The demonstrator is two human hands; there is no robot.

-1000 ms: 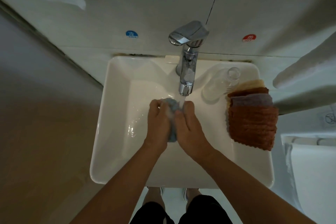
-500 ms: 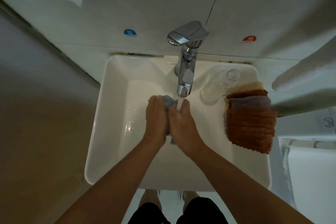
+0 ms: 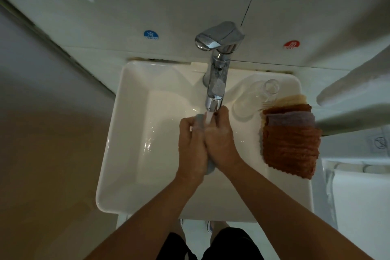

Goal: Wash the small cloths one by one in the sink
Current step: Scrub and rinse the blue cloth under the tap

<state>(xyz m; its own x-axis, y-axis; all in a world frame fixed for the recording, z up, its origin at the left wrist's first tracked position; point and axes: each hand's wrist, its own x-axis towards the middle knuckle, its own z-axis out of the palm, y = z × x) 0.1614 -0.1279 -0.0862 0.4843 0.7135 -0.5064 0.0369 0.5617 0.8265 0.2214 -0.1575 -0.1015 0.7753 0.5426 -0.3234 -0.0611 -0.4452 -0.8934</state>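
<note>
Since a second ago both palms have closed tighter, left hand (image 3: 193,145) and right hand (image 3: 221,139) clasping the grey cloth (image 3: 199,121) upright between them, its top under the tap (image 3: 215,82).

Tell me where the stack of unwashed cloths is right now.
In the head view, the stack of cloths lies on the sink's right rim, just in front of the clear glass and right of the right hand.

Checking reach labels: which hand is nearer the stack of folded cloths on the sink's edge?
Right hand: just beside the stack of folded cloths. Left hand sits farther, beyond the right.
</note>
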